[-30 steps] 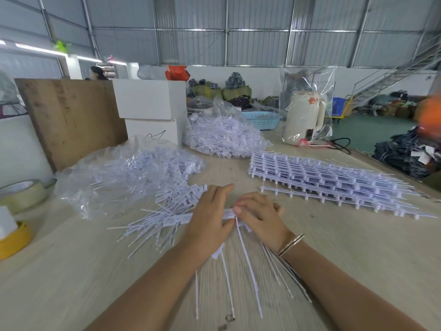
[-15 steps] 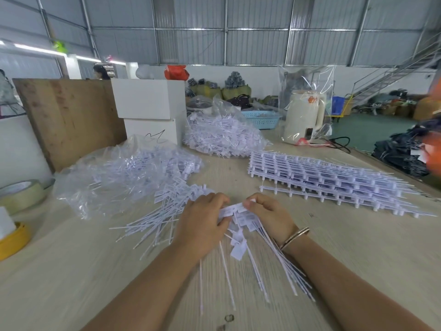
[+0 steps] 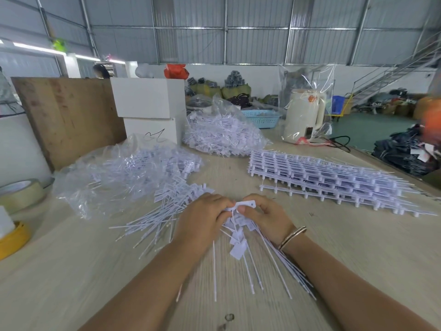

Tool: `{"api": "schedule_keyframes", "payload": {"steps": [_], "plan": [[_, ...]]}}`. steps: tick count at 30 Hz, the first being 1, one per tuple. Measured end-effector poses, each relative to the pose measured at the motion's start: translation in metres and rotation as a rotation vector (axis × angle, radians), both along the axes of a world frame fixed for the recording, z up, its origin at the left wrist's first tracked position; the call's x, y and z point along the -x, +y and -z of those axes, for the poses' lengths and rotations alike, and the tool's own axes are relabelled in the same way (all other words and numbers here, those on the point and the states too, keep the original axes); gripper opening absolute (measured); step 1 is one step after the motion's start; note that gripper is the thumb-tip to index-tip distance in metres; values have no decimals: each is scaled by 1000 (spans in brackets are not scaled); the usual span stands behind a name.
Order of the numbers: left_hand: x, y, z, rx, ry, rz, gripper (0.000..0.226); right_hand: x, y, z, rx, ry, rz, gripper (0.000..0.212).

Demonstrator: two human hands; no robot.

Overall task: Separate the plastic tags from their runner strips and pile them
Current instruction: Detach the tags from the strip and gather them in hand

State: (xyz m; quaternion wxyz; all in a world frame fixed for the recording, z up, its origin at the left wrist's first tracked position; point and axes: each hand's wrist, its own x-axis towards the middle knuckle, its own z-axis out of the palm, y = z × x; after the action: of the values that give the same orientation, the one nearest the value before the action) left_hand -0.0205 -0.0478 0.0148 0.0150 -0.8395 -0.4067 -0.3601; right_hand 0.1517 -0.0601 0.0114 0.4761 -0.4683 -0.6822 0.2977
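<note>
My left hand (image 3: 202, 218) and my right hand (image 3: 267, 216) meet at the table's middle and both pinch a bunch of white plastic tags (image 3: 238, 237) whose thin tails fan toward me. One flat tag head sticks up between my thumbs. A loose pile of separated tags (image 3: 164, 211) lies just left of my left hand. A stack of unseparated runner strips (image 3: 322, 177) lies to the right, apart from my hands.
A clear bag of tags (image 3: 114, 177) sits at left and a second bagged heap (image 3: 222, 134) behind. White boxes (image 3: 150, 108), a wooden board (image 3: 69, 115), a bagged kettle (image 3: 303, 115) and tape rolls (image 3: 19, 194) ring the wooden table (image 3: 95, 271).
My hands have lifted the tag bunch off the table and drawn it together; the tag heads now hang loose below my fingers and the tails have gathered closer to my right wrist.
</note>
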Motion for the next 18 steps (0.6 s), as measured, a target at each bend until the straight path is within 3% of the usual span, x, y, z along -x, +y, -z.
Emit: {"api": "schedule_keyframes", "payload": {"steps": [10,14,18], "plan": [[0,-1,-2,32,-76,-1,18,4,-3,0,-188,-246,170,15],[-2,0,-2,43,-128,18,19,4,-2,3,-163,-138,134,22],[-2,0,-3,77,-220,36,16,-4,3,1,-71,312,119,21]]}}
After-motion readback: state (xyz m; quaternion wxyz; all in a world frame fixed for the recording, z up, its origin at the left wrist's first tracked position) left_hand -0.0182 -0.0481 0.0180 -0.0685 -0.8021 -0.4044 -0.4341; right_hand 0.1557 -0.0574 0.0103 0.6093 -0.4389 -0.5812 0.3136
